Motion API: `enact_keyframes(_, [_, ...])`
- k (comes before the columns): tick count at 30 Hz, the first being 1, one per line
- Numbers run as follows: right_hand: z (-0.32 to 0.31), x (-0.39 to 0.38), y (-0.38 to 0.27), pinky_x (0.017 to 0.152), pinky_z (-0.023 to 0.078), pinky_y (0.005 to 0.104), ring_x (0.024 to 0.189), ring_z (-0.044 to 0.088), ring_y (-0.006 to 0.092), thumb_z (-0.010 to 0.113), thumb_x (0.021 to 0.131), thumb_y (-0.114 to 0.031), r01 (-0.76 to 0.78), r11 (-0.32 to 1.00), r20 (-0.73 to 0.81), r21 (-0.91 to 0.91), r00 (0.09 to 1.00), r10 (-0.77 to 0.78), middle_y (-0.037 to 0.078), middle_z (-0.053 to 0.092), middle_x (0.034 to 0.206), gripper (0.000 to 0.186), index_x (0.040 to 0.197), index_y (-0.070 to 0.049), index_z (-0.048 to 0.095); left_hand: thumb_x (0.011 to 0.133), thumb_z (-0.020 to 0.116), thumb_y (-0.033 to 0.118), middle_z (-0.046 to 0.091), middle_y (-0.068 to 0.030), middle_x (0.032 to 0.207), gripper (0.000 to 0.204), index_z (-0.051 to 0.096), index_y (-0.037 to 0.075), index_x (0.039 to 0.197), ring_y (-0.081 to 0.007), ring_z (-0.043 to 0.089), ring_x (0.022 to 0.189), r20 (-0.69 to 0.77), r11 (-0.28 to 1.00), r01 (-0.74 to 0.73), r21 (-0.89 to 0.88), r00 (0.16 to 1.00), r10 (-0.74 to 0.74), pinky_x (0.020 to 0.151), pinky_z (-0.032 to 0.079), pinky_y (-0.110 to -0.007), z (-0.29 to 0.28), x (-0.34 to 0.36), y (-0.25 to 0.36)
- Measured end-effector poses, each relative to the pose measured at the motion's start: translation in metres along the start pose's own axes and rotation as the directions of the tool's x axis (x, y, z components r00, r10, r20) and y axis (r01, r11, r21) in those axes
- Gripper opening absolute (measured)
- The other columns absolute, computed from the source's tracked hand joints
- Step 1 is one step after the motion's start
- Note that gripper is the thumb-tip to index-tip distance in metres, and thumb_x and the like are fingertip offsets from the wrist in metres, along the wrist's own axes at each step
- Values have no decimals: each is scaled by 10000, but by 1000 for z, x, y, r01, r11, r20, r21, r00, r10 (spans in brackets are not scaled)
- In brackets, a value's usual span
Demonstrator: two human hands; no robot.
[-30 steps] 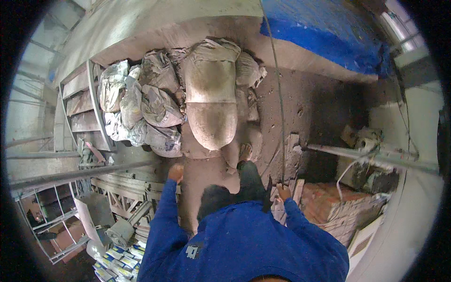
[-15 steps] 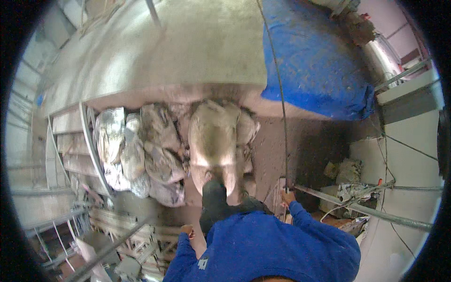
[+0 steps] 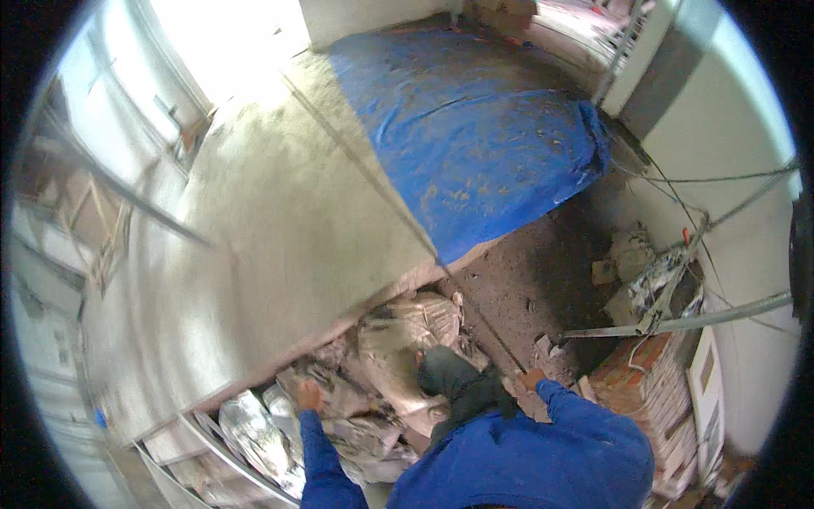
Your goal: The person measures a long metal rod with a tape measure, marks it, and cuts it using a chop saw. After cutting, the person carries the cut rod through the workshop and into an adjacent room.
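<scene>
My right hand (image 3: 532, 377), at the end of a blue sleeve, is closed around the near end of a long thin pole (image 3: 485, 326). The pole runs away to the far left, across the blue sheet's edge and over the pale slab. My left hand (image 3: 309, 395) is held out over the filled sacks (image 3: 348, 394), apart from the pole; blur hides how its fingers lie. Below me, a large pale sack (image 3: 407, 335) lies in front of my dark-trousered leg.
The raised pale slab (image 3: 297, 204) fills the left and middle; a dirt-strewn blue sheet (image 3: 483, 161) covers its far right part. A metal ladder-like frame (image 3: 229, 454) stands lower left. A metal pipe (image 3: 678, 327), cables (image 3: 704, 178) and stacked brick-like blocks (image 3: 636, 382) are on the right.
The view has swung so the slab and sheet now slant. My left hand has moved forward and out over the sacks. The pole, still in my right hand, now points to the far left.
</scene>
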State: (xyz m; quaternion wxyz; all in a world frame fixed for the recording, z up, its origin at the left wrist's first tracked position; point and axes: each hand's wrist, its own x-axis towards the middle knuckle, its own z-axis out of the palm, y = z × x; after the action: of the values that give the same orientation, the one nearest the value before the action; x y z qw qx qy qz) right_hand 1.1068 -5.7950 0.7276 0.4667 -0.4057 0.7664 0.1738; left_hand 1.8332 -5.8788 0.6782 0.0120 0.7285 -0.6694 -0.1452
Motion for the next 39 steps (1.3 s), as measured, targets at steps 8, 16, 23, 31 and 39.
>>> enact_keyframes(8, [-49, -57, -133, 730, 503, 481, 749, 666, 348, 413, 843, -718, 246, 963, -86, 105, 967, -238, 200, 681, 761, 777, 860, 4, 699, 881, 499, 298, 705, -121, 985, 260, 695, 140, 946, -387, 662, 893, 719, 994, 14, 105, 690, -86, 765, 501, -526, -63, -81, 55])
enact_keyframes(16, [-148, -52, -272, 792, 514, 472, 906, 643, 437, 433, 840, -713, 307, 949, -112, 71, 948, -298, 283, 658, 981, 778, 1093, -12, 658, 889, 505, 267, 678, -136, 1003, 235, 664, 114, 972, -356, 648, 910, 750, 537, 795, -284, 533, -392, 785, 492, -525, -143, 68, 93])
enact_keyframes(23, [-248, -44, -377, 974, 436, 432, 1138, 554, 411, 470, 841, -687, 137, 966, -3, 221, 990, -140, 287, 576, 1216, 824, 1248, 23, 561, 898, 511, 276, 653, -156, 1028, 247, 619, 95, 1026, -343, 638, 923, 798, 405, 854, -327, 479, -366, 794, 489, -530, -227, 224, 145])
enact_keyframes(31, [-379, -128, -435, 923, 464, 463, 1097, 584, 355, 439, 881, -665, -51, 986, 296, 156, 955, 3, 204, 604, 1212, 703, 1286, -107, 577, 916, 521, 392, 620, -199, 1083, 408, 516, 82, 1181, -371, 631, 935, 854, 468, 813, -347, 480, -200, 783, 499, -555, -291, 469, 201])
enact_keyframes(39, [-469, -87, -396, 1054, 375, 514, 1254, 443, 429, 480, 879, -616, -242, 868, 41, 433, 967, 250, 214, 494, 1365, 750, 1400, -78, 447, 894, 584, 263, 618, -121, 781, 345, 548, 26, 1141, -224, 624, 626, 623, 364, 559, -745, 779, 78, 523, 498, -392, -404, 758, 305])
